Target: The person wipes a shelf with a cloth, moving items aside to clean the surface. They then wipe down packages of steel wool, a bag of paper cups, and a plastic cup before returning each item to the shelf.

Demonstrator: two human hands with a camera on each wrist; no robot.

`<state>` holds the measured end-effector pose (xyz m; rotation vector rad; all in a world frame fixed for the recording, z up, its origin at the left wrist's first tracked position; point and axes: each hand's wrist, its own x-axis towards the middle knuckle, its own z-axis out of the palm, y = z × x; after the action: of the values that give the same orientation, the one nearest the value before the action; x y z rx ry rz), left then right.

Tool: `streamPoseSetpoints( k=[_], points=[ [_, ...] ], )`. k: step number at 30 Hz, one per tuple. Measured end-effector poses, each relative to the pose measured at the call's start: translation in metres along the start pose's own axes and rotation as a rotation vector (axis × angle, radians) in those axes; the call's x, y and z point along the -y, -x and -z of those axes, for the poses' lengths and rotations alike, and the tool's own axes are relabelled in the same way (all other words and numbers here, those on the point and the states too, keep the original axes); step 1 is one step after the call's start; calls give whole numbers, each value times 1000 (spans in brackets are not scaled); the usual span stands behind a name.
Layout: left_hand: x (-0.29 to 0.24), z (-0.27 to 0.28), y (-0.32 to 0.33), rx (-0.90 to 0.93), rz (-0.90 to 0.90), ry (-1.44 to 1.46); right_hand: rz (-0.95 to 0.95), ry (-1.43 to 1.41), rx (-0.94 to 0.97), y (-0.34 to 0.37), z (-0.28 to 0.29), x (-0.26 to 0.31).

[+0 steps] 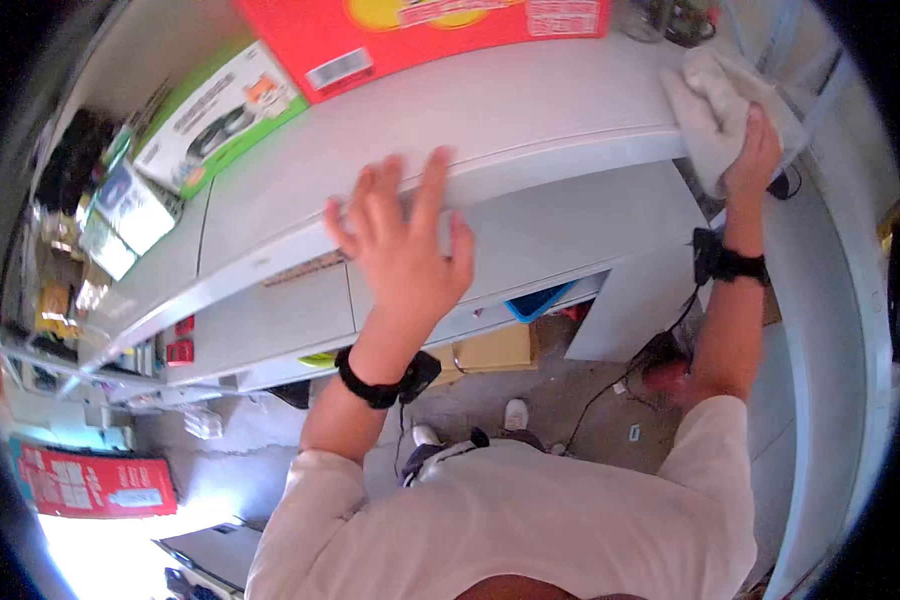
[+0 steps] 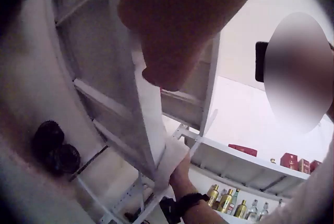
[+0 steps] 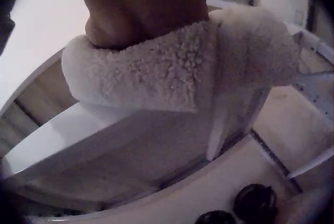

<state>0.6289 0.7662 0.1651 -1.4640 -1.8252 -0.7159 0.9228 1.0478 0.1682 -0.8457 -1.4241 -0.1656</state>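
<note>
In the head view a pale cloth lies over the right end of the upper shelf, and my right hand grips it there. The right wrist view shows the fluffy cloth folded against the shelf edge under my right hand. My left hand has its fingers spread at the front edge of the same shelf, holding nothing. In the left wrist view my left hand is dark beside the shelf, with the cloth and my right hand farther off.
A red box and a green-and-white box stand on the upper shelf. Below is a lower shelf with a blue bin under it. A cable runs along the floor. Bottles line another shelf.
</note>
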Motion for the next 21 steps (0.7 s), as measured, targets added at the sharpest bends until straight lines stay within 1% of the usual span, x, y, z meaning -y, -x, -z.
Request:
streamPoseSetpoints(
  k=[1,3,4,5,7,10,13,14,16,19,20,21],
  points=[
    [5,5,4,27,-15,61,19,19,40,12,-2,31],
    [18,20,9,116,-60,175,128,-57,99,36,-9,101],
    [31,31,12,153,-79,222,150,-80,160,47,-13,134],
    [46,42,17,107,-47,201,175,-104,222,58,-18,165],
    [76,61,29,16,17,161,261,-149,221,85,-34,221],
    [156,91,48,-109,190,32,328,-290,340,110,-56,307],
    [243,110,75,-195,299,-100,411,-285,361,136,-80,377],
    [245,113,87,-183,306,-131,428,-305,364,146,-74,376],
    [300,130,105,-170,339,-181,486,-342,374,163,-90,423],
    [363,156,131,-214,379,-240,529,-349,408,192,-101,486],
    [387,161,139,-221,392,-267,573,-349,379,200,-106,504],
    [401,161,144,-222,399,-298,609,-349,350,206,-110,510]
  ],
)
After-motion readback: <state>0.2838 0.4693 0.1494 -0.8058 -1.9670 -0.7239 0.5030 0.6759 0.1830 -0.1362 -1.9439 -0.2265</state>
